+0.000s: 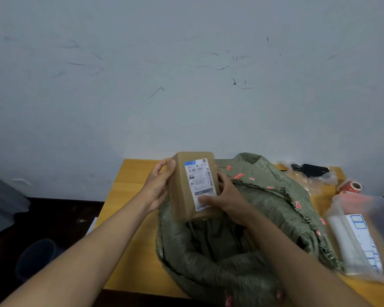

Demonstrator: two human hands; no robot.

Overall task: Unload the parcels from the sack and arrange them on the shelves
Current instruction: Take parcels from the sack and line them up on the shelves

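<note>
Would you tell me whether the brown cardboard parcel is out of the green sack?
Out: both hands hold the brown cardboard parcel above the green woven sack.

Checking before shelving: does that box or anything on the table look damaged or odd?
Nothing stands out. The brown parcel, held in the left hand and right hand above the green sack, looks square and undented, its shipping label flat.

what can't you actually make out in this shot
Head view, the only one:
- Shelves: none in frame.
- Inside of the green sack: dark, and the held brown parcel and right hand cover its mouth; no count of remaining parcels.
- Parcel label: text too blurred to read.
- Clear plastic box: cut off by the right edge.
</note>
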